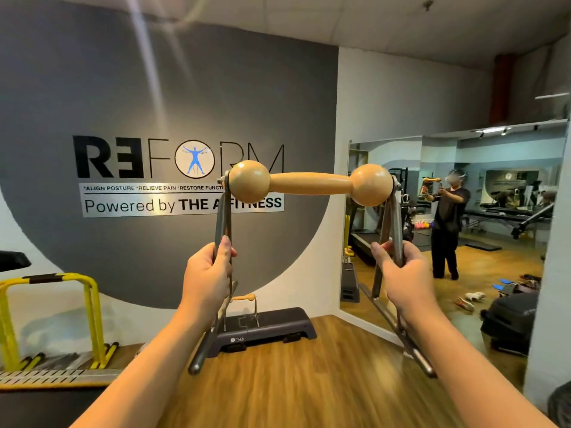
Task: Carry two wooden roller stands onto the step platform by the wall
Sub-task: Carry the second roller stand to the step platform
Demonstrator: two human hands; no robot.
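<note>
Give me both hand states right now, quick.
Left hand: gripping the left metal upright of the wooden roller stand, held in the air.
Right hand: gripping the same stand's right upright.

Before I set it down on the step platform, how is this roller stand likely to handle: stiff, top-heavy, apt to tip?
The roller stand probably stays stiff: its metal uprights hold shape where the left hand and right hand grip them. It looks top-heavy, the thick wooden roller sitting high above thin legs. It may tip if the step platform catches only one foot bar.
</note>
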